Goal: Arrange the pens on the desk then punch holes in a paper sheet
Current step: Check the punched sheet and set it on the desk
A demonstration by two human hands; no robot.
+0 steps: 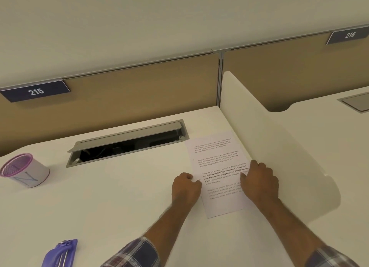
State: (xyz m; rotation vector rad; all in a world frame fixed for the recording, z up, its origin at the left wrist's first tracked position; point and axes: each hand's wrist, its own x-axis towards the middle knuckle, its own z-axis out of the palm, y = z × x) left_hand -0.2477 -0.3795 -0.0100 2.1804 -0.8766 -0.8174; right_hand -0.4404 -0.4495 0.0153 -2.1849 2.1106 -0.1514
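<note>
Right of centre, we've got the printed paper sheet (217,167) flat on the desk (119,196); left hand (185,188) pinches its left edge, right hand (259,180) curls over its right edge.

On the desk (119,196), a printed paper sheet (217,167) lies along the right edge against the side divider (279,147), the left hand (185,188) pinching its left edge with curled fingers and the right hand (259,180) resting on its right side, a purple-rimmed pen cup (24,171) near the left edge.
</note>
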